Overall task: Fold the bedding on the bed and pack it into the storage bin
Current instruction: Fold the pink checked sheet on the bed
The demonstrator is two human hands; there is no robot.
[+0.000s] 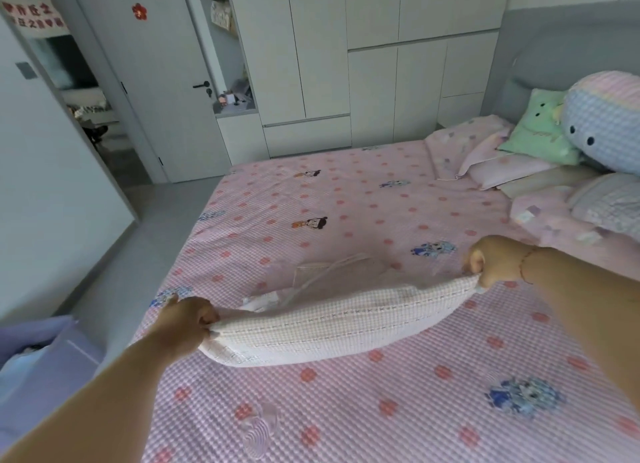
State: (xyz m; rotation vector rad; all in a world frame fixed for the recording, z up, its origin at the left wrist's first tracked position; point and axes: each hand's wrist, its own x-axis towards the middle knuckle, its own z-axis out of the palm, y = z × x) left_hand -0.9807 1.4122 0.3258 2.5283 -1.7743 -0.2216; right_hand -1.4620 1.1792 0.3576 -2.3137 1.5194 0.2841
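Head view shows our left hand (194, 315) and right hand (491, 263) set well apart, each with fingers curled tight on one end of a folded cream waffle blanket (329, 327), which sags between them onto the bed (346, 410). The bed wears a pink dotted cartoon sheet, with pillows (512, 164) and a blue plush (606, 123) at its head. White wardrobes (346, 64) and a door (156, 81) stand beyond, and a lilac storage bin (41, 358) sits at our lower left.
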